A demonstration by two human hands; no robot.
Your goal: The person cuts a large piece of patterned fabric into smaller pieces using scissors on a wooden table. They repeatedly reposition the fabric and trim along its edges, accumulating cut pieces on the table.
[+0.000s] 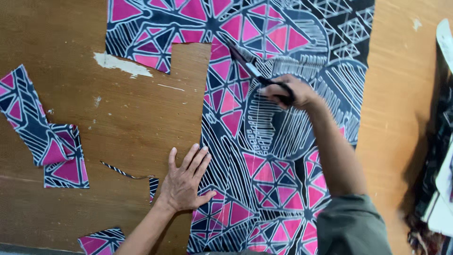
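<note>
two hands at work — the right hand (290, 92) clenched on black-handled scissors (252, 71) over the black, white and pink patterned cloth (264, 141) on the brown wooden tabletop (132, 123); the left hand (185, 182), flat and released, pins its edge — cloth could slip, skewing the cut.

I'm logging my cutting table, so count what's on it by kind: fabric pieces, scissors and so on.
Large patterned fabric sheet: 1
Cut-off fabric pieces: 4
Thin fabric strip: 1
Scissors: 1
Total: 7
</note>
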